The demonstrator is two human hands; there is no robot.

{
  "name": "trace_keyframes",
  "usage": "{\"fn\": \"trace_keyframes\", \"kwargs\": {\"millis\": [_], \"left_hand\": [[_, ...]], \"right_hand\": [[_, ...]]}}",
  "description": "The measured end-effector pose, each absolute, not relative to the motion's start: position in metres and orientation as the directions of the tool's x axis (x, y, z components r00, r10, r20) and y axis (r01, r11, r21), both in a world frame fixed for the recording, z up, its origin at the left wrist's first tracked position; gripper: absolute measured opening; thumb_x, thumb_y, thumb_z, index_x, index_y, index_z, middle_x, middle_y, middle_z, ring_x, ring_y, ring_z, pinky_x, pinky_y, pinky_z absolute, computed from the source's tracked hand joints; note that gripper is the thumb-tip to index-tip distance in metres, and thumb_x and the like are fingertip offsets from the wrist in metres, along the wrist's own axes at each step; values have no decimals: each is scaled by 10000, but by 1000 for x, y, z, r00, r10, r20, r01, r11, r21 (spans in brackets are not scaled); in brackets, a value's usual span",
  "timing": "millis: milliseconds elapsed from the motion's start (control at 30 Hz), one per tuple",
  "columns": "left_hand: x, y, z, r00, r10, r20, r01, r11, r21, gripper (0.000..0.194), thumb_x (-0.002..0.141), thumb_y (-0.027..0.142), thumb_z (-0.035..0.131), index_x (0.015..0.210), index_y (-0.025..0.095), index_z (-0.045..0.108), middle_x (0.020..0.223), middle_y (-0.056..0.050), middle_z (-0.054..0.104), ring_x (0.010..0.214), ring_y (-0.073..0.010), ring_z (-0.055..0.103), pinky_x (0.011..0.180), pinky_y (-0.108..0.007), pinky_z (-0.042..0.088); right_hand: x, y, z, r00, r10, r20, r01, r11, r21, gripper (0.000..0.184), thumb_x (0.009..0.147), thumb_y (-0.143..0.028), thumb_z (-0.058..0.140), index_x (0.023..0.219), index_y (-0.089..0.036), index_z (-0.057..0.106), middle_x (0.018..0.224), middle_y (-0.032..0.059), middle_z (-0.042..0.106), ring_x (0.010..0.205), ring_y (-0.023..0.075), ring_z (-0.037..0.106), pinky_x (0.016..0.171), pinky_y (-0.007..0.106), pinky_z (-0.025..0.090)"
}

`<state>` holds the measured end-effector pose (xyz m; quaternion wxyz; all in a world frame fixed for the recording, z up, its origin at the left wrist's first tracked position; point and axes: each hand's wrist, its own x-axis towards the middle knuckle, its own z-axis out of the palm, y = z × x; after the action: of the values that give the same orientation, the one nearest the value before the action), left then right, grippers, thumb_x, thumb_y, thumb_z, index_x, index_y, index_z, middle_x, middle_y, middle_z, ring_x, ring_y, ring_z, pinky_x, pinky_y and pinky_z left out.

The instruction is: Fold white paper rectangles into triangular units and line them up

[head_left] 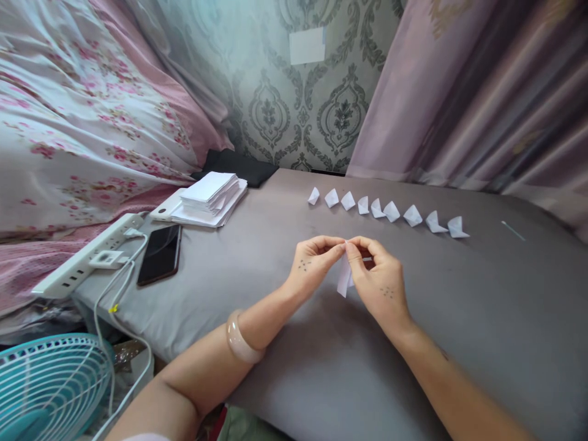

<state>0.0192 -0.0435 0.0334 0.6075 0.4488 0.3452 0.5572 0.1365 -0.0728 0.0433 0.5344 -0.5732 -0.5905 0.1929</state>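
Observation:
Both hands pinch a small folded piece of white paper (pixel 343 280) above the grey-covered table. My left hand (pixel 315 260) grips its top edge between thumb and index finger. Right beside it, my right hand (pixel 379 272) is closed on the same edge, and the two thumbs nearly meet. The paper hangs down as a narrow strip; part of it is hidden behind the right thumb. Beyond my hands, several small folded white paper shapes (pixel 392 212) stand in a slanting row. A stack of white paper (pixel 210 195) lies at the back left.
A black phone (pixel 160 254) lies left, beside a white power strip (pixel 92 254) with plugged-in cables. A turquoise fan (pixel 50 386) stands low at the left, below the table edge. A thin white stick (pixel 512 230) lies at the right. Curtains (pixel 459 92) hang behind.

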Motion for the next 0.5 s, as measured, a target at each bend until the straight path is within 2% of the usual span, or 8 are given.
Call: {"fn": "trace_keyframes", "kwargs": {"millis": [167,333,400,500], "left_hand": [[20,-44,31,136,981,139,-306,-92,947,203,717,320,759,802,137,737,785,-53,712,734,-133,614,757,-281,484],[21,-47,31,120,951,286,-160,-265,951,172,776,321,708,826,163,751,821,-58,700,770,-151,614,747,-281,484],[21,-48,33,129,944,304,-165,-282,945,170,780,319,703,833,167,755,829,-59,699,773,-152,613,747,-280,483],[20,-48,36,159,956,248,-262,-201,944,203,766,336,716,852,158,758,844,-64,704,782,-152,610,770,-290,481]], "right_hand": [[139,-74,48,245,865,438,515,267,-815,217,856,-391,594,831,-192,678,823,46,674,682,157,618,633,287,496],[143,-74,51,211,856,472,602,267,-753,224,869,-382,564,807,-193,666,808,50,675,668,165,612,633,296,486],[145,-73,50,201,853,482,632,263,-729,231,874,-384,547,808,-194,659,795,57,676,668,175,611,631,304,482],[147,-71,50,210,868,450,626,234,-744,246,857,-414,565,823,-194,670,747,58,683,639,184,613,605,306,482]]}}
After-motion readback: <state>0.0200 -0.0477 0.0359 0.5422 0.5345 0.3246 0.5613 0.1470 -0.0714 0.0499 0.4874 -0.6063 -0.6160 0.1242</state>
